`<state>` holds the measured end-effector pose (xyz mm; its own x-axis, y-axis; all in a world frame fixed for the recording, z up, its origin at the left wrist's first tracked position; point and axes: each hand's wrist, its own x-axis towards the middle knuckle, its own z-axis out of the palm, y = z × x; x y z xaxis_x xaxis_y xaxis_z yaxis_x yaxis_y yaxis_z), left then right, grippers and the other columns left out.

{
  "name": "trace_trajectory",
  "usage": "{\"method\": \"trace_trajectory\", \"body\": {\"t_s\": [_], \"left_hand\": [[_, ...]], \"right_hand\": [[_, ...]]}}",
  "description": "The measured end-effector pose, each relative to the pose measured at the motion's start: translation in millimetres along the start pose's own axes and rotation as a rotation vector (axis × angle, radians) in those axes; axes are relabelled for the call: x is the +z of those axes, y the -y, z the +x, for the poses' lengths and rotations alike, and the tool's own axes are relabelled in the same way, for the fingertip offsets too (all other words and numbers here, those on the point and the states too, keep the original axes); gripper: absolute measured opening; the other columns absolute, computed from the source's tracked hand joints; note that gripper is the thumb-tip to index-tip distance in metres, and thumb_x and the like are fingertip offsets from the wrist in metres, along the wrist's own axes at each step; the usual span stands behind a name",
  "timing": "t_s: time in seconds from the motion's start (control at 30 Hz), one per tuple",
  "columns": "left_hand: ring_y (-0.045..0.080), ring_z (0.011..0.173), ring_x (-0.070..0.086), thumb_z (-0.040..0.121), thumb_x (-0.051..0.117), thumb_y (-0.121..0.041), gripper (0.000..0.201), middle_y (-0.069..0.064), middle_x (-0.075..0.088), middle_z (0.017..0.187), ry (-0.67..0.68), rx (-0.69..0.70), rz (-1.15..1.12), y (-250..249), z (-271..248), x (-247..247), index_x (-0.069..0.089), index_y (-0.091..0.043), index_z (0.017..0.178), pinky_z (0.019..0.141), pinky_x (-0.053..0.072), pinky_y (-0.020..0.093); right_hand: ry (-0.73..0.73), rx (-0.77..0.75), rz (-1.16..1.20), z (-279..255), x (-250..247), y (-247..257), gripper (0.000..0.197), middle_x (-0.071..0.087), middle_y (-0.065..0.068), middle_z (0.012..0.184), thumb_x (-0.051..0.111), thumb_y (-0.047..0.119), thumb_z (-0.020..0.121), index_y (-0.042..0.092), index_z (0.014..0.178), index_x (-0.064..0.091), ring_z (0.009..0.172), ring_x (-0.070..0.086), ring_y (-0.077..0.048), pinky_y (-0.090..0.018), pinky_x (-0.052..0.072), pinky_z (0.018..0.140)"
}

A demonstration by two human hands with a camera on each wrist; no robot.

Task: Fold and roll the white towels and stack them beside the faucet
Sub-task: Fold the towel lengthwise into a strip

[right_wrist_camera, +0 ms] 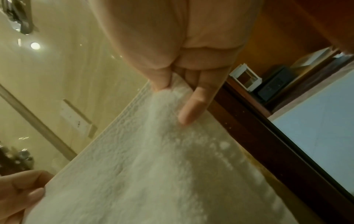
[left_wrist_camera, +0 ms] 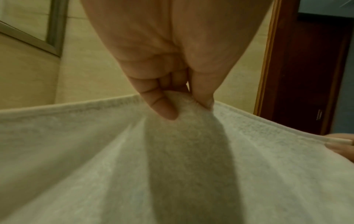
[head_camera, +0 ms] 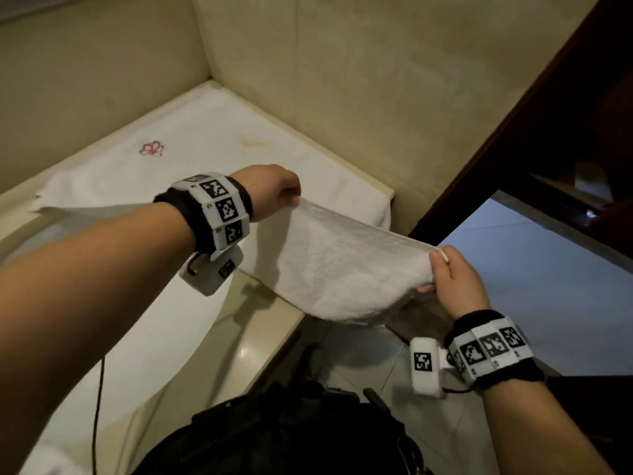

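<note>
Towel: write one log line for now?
white towel: held up, sagging | left hand: pinches corner | right hand: pinches corner

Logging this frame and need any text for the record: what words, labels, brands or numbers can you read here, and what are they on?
No readable words, brands or numbers.
Wristbands on the left hand and right hand: square black-and-white code patterns, no letters; tiny marks beside them too small to read.
Large towel on the ledge: a small red flower-like mark, no text.
Held towel: plain.
</note>
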<state>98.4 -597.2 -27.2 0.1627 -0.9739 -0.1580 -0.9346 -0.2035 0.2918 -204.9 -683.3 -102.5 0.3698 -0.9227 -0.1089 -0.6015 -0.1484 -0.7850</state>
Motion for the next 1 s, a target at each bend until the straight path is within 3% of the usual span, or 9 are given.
{"method": "trace_trajectory", "body": {"t_s": [0.07, 0.17, 0.3, 0.4, 0.57, 0.67, 0.8, 0.87, 1.0], "left_hand": [[0.033, 0.108, 0.053, 0.094, 0.047, -0.022, 0.027, 0.014, 0.058, 0.118, 0.002, 0.014, -0.002, -2, 33, -2, 0.058, -0.008, 0.114, 0.088, 0.040, 0.034], [0.034, 0.109, 0.052, 0.094, 0.045, -0.017, 0.026, 0.016, 0.056, 0.119, 0.034, -0.001, 0.008, 4, 77, 7, 0.057, -0.008, 0.115, 0.089, 0.040, 0.035], [0.036, 0.108, 0.052, 0.092, 0.047, -0.016, 0.026, 0.016, 0.054, 0.119, 0.149, -0.091, 0.003, 23, 113, 33, 0.057, -0.011, 0.115, 0.092, 0.043, 0.039], [0.034, 0.108, 0.051, 0.091, 0.046, -0.018, 0.031, 0.014, 0.055, 0.120, 0.108, -0.063, -0.012, 47, 109, 49, 0.054, -0.014, 0.120, 0.091, 0.042, 0.038], [0.030, 0.107, 0.049, 0.087, 0.045, -0.017, 0.038, 0.008, 0.053, 0.122, 0.118, -0.089, 0.175, 102, 80, 48, 0.048, -0.018, 0.125, 0.088, 0.040, 0.036], [0.028, 0.107, 0.048, 0.087, 0.046, -0.020, 0.039, 0.006, 0.051, 0.122, 0.119, -0.182, 0.224, 131, 54, 43, 0.045, -0.019, 0.126, 0.088, 0.038, 0.035], [0.028, 0.109, 0.048, 0.087, 0.048, -0.021, 0.041, 0.006, 0.051, 0.124, 0.109, -0.343, 0.239, 168, 18, 29, 0.045, -0.018, 0.128, 0.088, 0.039, 0.035], [0.030, 0.106, 0.050, 0.087, 0.048, -0.015, 0.038, 0.008, 0.052, 0.121, 0.113, -0.426, 0.260, 184, 1, 20, 0.047, -0.016, 0.125, 0.087, 0.042, 0.037], [0.031, 0.105, 0.052, 0.080, 0.046, -0.001, 0.045, 0.010, 0.052, 0.121, 0.108, -0.604, 0.196, 217, -38, 7, 0.050, -0.014, 0.123, 0.085, 0.046, 0.038]], "right_hand": [[-0.088, 0.035, -0.041, 27, -3, -1, 0.026, 0.052, 0.002, 0.068, 0.033, 0.029, 0.098, 0.023, 0.075, 0.044, 0.053, 0.063, -0.011, -0.025, 0.042, 0.053], [-0.132, 0.120, -0.153, 62, 1, -4, 0.023, 0.057, -0.012, 0.082, 0.031, 0.027, 0.098, 0.014, 0.094, 0.049, 0.072, 0.064, -0.028, -0.029, 0.040, 0.062], [0.048, 0.195, -0.465, 93, 18, -2, 0.030, 0.054, -0.018, 0.118, 0.037, 0.016, 0.095, 0.011, 0.123, 0.047, 0.100, 0.053, -0.034, -0.037, 0.043, 0.080], [0.121, 0.031, -0.569, 103, 37, 15, 0.035, 0.049, -0.015, 0.129, 0.046, 0.016, 0.092, 0.011, 0.126, 0.049, 0.114, 0.048, -0.034, -0.041, 0.041, 0.091], [0.390, -0.328, -0.509, 146, 89, 91, 0.034, 0.055, -0.005, 0.122, 0.052, 0.025, 0.090, 0.016, 0.122, 0.053, 0.114, 0.046, -0.024, -0.028, 0.033, 0.095], [0.587, -0.583, -0.620, 158, 143, 141, 0.041, 0.050, -0.002, 0.124, 0.052, 0.034, 0.089, 0.022, 0.127, 0.044, 0.114, 0.045, -0.023, -0.033, 0.037, 0.089], [0.715, -0.856, -0.907, 160, 200, 179, 0.024, 0.052, -0.007, 0.111, 0.043, 0.016, 0.092, 0.015, 0.114, 0.048, 0.099, 0.053, -0.029, -0.035, 0.039, 0.071], [0.705, -0.866, -0.987, 168, 206, 185, 0.018, 0.055, -0.008, 0.102, 0.039, 0.009, 0.090, 0.013, 0.103, 0.050, 0.089, 0.056, -0.028, -0.032, 0.035, 0.063], [0.738, -0.831, -1.023, 174, 215, 202, 0.011, 0.057, -0.006, 0.101, 0.043, 0.016, 0.089, 0.017, 0.098, 0.049, 0.081, 0.054, -0.025, -0.030, 0.033, 0.063]]}}
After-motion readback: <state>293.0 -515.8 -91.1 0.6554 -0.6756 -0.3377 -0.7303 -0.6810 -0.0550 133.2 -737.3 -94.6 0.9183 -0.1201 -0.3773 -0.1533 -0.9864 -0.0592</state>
